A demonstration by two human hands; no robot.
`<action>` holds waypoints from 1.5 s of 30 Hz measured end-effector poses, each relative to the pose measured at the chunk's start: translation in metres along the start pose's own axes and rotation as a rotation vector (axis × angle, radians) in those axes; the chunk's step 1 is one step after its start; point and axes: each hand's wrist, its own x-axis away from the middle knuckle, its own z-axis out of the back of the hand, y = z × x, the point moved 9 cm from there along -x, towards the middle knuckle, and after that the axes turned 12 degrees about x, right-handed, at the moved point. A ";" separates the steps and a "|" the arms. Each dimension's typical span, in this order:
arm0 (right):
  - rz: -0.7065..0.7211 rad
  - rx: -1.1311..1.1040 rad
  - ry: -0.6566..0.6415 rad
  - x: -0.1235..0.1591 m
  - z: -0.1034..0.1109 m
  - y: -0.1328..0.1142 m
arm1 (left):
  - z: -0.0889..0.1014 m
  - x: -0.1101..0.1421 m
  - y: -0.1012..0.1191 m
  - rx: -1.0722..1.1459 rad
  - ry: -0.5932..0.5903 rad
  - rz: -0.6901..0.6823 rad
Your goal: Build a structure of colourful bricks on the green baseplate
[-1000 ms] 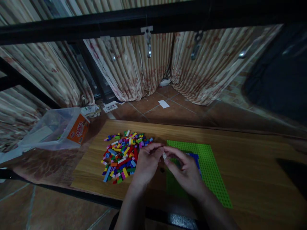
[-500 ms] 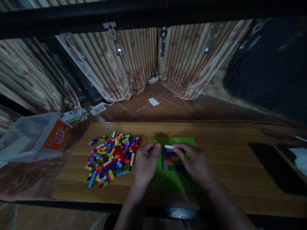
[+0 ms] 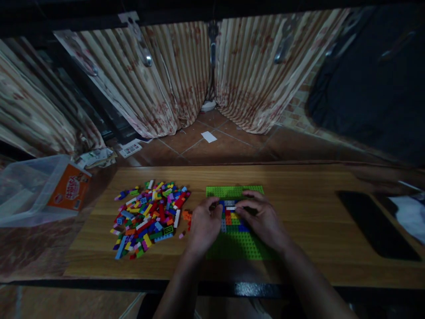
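A green studded baseplate (image 3: 241, 248) lies on the wooden table, with a low build of blue, grey, red, orange and yellow toy bricks (image 3: 228, 220) on it. My right hand (image 3: 265, 221) pinches one end of a narrow white brick (image 3: 230, 208) between thumb and forefinger. The white brick is at the upper part of the build; whether it is pressed down cannot be told. At the build's left edge is my left hand (image 3: 204, 223), its fingers curled and its thumb close to the forefinger beside a blue brick. Anything between those fingertips is hidden.
A heap of loose mixed bricks (image 3: 149, 219) spreads over the table's left part, with a few orange bricks (image 3: 187, 215) near my left hand. A clear plastic bin (image 3: 29, 195) with an orange label stands left of the table. A flat black object (image 3: 378, 226) lies at the right.
The white brick has gone from above the build down towards its upper rows, in my right hand. My left hand stays beside the build. The camera view has shifted slightly.
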 end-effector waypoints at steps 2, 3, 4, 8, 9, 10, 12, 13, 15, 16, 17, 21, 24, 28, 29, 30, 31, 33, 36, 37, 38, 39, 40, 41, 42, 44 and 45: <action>-0.022 -0.011 0.016 -0.001 -0.003 0.001 | -0.002 -0.001 0.001 -0.040 -0.015 0.007; -0.033 -0.020 0.031 -0.002 -0.003 0.001 | -0.002 -0.001 0.001 -0.056 -0.024 0.009; -0.045 -0.029 0.046 -0.002 -0.003 0.002 | -0.003 -0.001 0.002 -0.070 -0.033 0.013; -0.084 -0.060 0.098 -0.004 -0.002 0.003 | -0.007 0.000 0.004 -0.138 -0.053 0.024; -0.089 -0.064 0.106 -0.004 -0.003 0.004 | -0.008 0.000 0.004 -0.160 -0.052 0.020; -0.093 -0.067 0.109 -0.005 -0.003 0.004 | -0.009 0.000 0.005 -0.183 -0.049 0.015; -0.098 -0.070 0.114 -0.005 -0.004 0.005 | -0.010 0.000 0.006 -0.226 -0.033 0.005; -0.100 -0.072 0.116 -0.005 -0.004 0.005 | -0.011 0.000 0.006 -0.242 -0.021 0.001; -0.104 -0.075 0.117 -0.005 -0.004 0.006 | -0.010 0.000 0.006 -0.264 0.004 0.000; -0.102 -0.076 0.116 -0.005 -0.004 0.005 | -0.010 0.000 0.005 -0.266 0.015 0.006; -0.100 -0.077 0.112 -0.006 -0.003 0.005 | -0.010 0.000 0.004 -0.263 0.024 0.017; -0.094 -0.092 0.050 -0.006 -0.004 0.007 | -0.008 -0.002 -0.001 -0.226 0.042 0.067; -0.101 -0.136 0.008 -0.007 -0.005 0.012 | -0.008 -0.004 -0.001 -0.220 0.047 0.064; -0.112 -0.189 0.006 -0.008 -0.005 0.017 | -0.009 -0.004 -0.002 -0.211 0.051 0.076; -0.120 -0.200 0.009 -0.009 -0.006 0.018 | -0.009 -0.004 -0.003 -0.210 0.051 0.081; -0.129 -0.210 0.011 -0.009 -0.006 0.019 | -0.009 -0.004 -0.003 -0.213 0.052 0.085; -0.139 -0.220 0.012 -0.009 -0.006 0.020 | -0.009 -0.004 -0.003 -0.219 0.053 0.088; -0.155 -0.231 0.011 -0.010 -0.007 0.020 | -0.008 -0.004 -0.003 -0.226 0.059 0.093; -0.173 -0.237 0.015 -0.010 -0.007 0.021 | -0.008 -0.005 -0.004 -0.215 0.056 0.099; -0.175 -0.240 0.019 -0.011 -0.007 0.021 | -0.008 -0.006 -0.004 -0.211 0.053 0.103; -0.176 -0.245 0.024 -0.011 -0.007 0.021 | -0.008 -0.006 -0.004 -0.211 0.050 0.106; -0.176 -0.249 0.029 -0.011 -0.007 0.020 | -0.008 -0.007 -0.004 -0.212 0.048 0.109; -0.175 -0.249 0.032 -0.011 -0.007 0.020 | -0.008 -0.007 -0.003 -0.215 0.046 0.110; -0.175 -0.247 0.035 -0.012 -0.007 0.020 | -0.008 -0.008 -0.003 -0.220 0.044 0.113; -0.176 -0.242 0.036 -0.012 -0.007 0.020 | -0.008 -0.008 -0.003 -0.225 0.041 0.115; -0.176 -0.232 0.035 -0.012 -0.007 0.019 | -0.008 -0.009 -0.001 -0.236 0.038 0.108; -0.175 -0.231 0.036 -0.012 -0.007 0.018 | -0.008 -0.009 0.000 -0.241 0.039 0.106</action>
